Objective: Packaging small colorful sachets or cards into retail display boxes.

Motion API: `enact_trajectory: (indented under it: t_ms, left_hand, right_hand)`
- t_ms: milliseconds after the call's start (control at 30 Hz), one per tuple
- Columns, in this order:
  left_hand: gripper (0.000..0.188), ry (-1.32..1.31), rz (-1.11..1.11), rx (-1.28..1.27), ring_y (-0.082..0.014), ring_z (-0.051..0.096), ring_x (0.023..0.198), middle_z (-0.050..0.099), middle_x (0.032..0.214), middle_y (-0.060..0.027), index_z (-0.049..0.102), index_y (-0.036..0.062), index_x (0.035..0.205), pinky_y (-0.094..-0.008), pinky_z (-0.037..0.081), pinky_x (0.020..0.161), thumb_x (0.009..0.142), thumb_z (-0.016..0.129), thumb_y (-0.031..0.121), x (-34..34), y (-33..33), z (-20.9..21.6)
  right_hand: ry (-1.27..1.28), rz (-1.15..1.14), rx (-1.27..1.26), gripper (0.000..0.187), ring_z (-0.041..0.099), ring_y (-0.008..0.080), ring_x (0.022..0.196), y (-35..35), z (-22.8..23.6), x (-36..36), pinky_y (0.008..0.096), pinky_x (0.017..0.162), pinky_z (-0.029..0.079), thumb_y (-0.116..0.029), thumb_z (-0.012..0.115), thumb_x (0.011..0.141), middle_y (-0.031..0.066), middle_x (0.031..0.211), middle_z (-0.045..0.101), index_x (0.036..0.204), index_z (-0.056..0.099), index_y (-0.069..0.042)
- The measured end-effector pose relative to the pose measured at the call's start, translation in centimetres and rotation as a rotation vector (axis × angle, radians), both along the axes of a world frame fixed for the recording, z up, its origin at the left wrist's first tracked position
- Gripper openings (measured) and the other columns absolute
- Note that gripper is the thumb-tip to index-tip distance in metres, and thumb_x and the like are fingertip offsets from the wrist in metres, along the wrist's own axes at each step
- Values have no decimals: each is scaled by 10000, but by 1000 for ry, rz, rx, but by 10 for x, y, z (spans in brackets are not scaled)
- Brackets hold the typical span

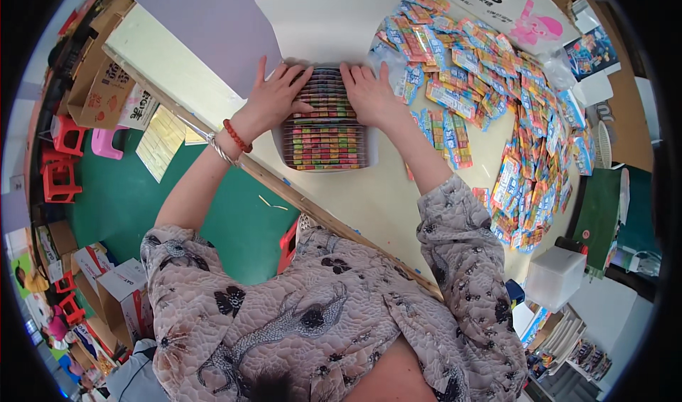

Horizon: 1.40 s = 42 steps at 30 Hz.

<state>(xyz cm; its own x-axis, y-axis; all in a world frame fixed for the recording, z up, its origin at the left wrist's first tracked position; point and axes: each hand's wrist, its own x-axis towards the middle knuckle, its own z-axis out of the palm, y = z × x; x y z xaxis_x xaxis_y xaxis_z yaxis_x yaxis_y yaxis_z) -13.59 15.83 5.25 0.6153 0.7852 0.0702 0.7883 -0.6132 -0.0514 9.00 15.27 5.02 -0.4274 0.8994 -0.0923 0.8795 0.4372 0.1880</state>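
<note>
My left hand (273, 102) and right hand (371, 98), spread, are flanking the far half of the packet row (323, 146), running near to far.

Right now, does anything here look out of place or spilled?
Yes, mildly: two pale strips lie stray on the green floor, perhaps dropped scraps. The loose packets on the right of the table sprawl in a jumble, unlike the neat rows in the white box.

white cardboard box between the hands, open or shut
The white cardboard box is open: its wide white flap is folded back, exposing rows of colourful flat packets.
</note>
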Motion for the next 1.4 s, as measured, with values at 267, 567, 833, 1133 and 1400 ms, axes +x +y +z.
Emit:
enact_trajectory:
  t_ms: [267, 567, 833, 1133, 1400]
  left_hand:
    - [553, -822, 376, -64, -363, 508, 1108, 512, 1243, -219, 425, 82, 1370, -449, 375, 983, 906, 562, 350, -24, -36, -24]
    - [362, -721, 341, -611, -337, 617, 704, 616, 788, -261, 488, 2, 1276, -400, 474, 661, 930, 450, 102, 21, -95, 60]
    - [467, -561, -140, -645, -425, 582, 708, 597, 782, -271, 388, 29, 1366, -499, 440, 624, 903, 441, 67, 158, -103, 28]
    - [460, -619, -43, -541, -394, 591, 727, 615, 824, -244, 436, 15, 1351, -436, 455, 628, 912, 529, 117, 179, -119, 29]
    - [611, -662, -26, -384, -371, 568, 1100, 461, 1358, -215, 312, 21, 1417, -412, 525, 801, 841, 511, -17, 175, -156, 1]
  right_hand:
    - [802, -355, 53, 570, 564, 364, 1089, -52, 6, 43, 486, 916, 434, -272, 570, 862, 226, 1190, 572, 1364, 396, -66]
    - [1112, -355, 28, 391, 597, 426, 716, -143, 12, 59, 495, 642, 446, -139, 471, 916, 262, 781, 594, 1277, 442, 8]
    - [1022, -989, 176, 388, 573, 307, 554, -265, 20, 116, 383, 527, 433, -177, 493, 936, 186, 663, 592, 1250, 464, 49]
    - [414, -806, 419, 117, 621, 304, 752, -246, 74, 142, 377, 608, 494, -166, 596, 861, 95, 808, 604, 951, 624, -97]
    - [230, 109, 331, 217, 562, 204, 896, -121, 35, 206, 319, 744, 512, -96, 550, 773, 45, 930, 546, 988, 575, -82]
